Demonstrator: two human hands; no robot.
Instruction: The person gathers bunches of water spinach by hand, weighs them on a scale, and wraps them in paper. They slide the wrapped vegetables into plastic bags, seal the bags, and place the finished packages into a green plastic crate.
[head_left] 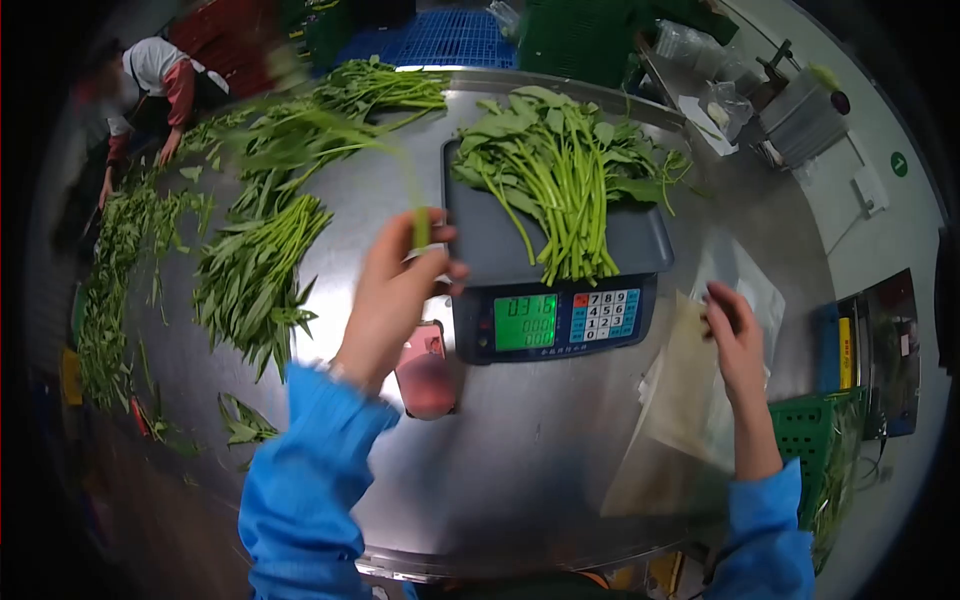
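Observation:
My left hand point(395, 280) pinches a stalk of leafy greens point(415, 190) that looks like water spinach; its leafy end is smeared by motion. The hand is just left of a digital scale point(550, 320), which has a green lit display reading about 0.316. A bunch of the same greens point(580, 190) lies on the scale's grey tray point(490, 240), cut ends towards me. My right hand point(738, 345) is over clear plastic bags point(690, 400), fingers loosely bent and apart, holding nothing I can see. Below my left hand lies a pink phone point(426, 370).
More greens point(255, 260) lie in heaps on the left of the metal table point(520, 440). Another person point(165, 80) reaches over greens at the far left. A green crate point(815, 430) stands at the right; blue and green crates point(440, 40) are behind the table.

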